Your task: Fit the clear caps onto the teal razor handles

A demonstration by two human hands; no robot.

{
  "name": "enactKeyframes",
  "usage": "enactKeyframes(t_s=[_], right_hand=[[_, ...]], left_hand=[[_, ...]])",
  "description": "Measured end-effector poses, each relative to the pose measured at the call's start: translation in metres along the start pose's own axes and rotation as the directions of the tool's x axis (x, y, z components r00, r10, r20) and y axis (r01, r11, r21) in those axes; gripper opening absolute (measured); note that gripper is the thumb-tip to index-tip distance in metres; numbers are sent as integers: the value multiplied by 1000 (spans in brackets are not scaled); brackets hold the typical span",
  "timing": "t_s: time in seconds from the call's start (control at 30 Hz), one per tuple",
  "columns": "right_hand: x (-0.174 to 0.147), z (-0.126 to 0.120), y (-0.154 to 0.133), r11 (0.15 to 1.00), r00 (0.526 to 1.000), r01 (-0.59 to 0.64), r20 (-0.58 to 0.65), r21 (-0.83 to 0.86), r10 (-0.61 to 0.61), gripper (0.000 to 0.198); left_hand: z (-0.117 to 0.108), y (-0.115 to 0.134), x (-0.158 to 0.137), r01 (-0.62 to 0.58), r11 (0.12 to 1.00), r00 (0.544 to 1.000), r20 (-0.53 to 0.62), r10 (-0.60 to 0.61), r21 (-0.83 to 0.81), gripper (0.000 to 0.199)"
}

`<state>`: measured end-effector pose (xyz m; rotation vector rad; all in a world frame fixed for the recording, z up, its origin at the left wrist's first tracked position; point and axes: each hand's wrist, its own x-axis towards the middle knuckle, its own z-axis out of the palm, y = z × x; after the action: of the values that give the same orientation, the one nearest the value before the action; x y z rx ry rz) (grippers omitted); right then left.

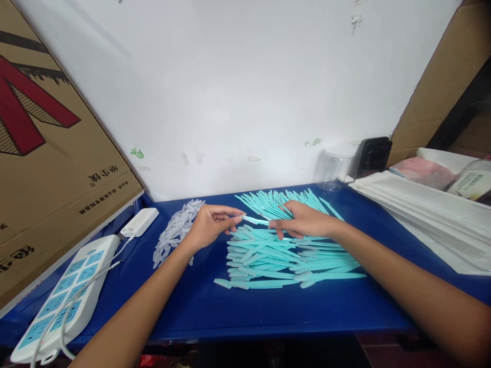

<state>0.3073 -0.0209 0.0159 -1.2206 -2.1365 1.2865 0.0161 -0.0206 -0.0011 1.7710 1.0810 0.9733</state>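
Note:
A teal plastic razor-like stick (256, 221) is held level between both hands above a blue table (268, 306). My left hand (209, 225) pinches its clear-capped left end. My right hand (305, 220) grips its other end. Below lies a near pile of capped teal sticks (284, 263), and behind my right hand a fanned pile of uncapped teal sticks (276, 200). A heap of clear plastic caps (174, 230) lies just left of my left hand.
A white power strip (61, 296) and a white adapter (140, 221) sit at the left by a cardboard box (46, 168). A clear jar (333, 168), a black device (372, 156) and a stack of white bags (433, 214) stand at the right.

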Motion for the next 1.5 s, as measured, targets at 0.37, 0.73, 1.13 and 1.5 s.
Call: enactKeyframes(t_s=[0.37, 0.73, 1.13, 1.5], right_hand=[[-3, 3, -5, 998, 997, 64, 43, 6, -64, 53], [2, -2, 1, 995, 998, 62, -16, 81, -61, 51], [5, -11, 10, 998, 991, 55, -128, 32, -50, 48], [8, -12, 14, 986, 980, 98, -160, -133, -119, 41]], left_hand=[[11, -5, -5, 49, 998, 996, 74, -46, -42, 37], [2, 1, 0, 5, 1000, 1000, -8, -5, -30, 38], [0, -4, 0, 24, 982, 990, 130, -49, 186, 39], [-3, -1, 2, -180, 886, 977, 186, 109, 428, 36]])
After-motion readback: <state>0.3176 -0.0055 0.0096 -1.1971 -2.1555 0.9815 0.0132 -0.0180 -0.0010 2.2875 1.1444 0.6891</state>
